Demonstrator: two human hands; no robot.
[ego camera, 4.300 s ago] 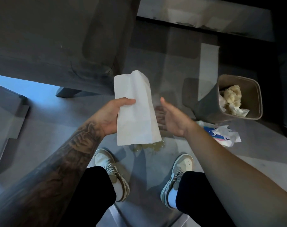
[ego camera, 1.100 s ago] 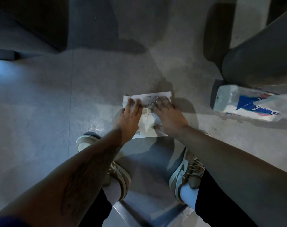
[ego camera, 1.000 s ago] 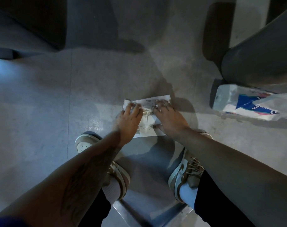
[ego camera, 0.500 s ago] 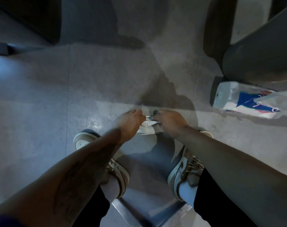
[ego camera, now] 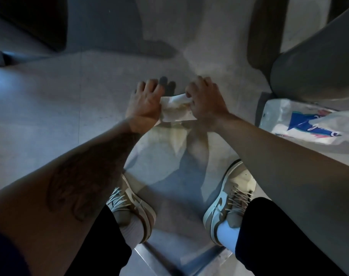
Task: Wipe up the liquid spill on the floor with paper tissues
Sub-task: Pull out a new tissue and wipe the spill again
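A crumpled, wet paper tissue [ego camera: 174,110] is gathered between both hands just above the grey floor. My left hand [ego camera: 144,102] grips its left end, fingers spread forward. My right hand [ego camera: 204,101] pinches its right end with curled fingers. A faint yellowish wet smear [ego camera: 175,136] shows on the floor right below the tissue, between it and my shoes. The tissue's underside is hidden.
A plastic pack of tissues [ego camera: 301,122] lies on the floor at the right, against a grey bin [ego camera: 317,62]. My two shoes [ego camera: 131,206] [ego camera: 231,196] stand close behind the smear. Dark furniture [ego camera: 30,20] fills the far left corner.
The flat tissue pressed on the floor has been bunched up between both hands and lifted slightly. The hands have moved away from my shoes.
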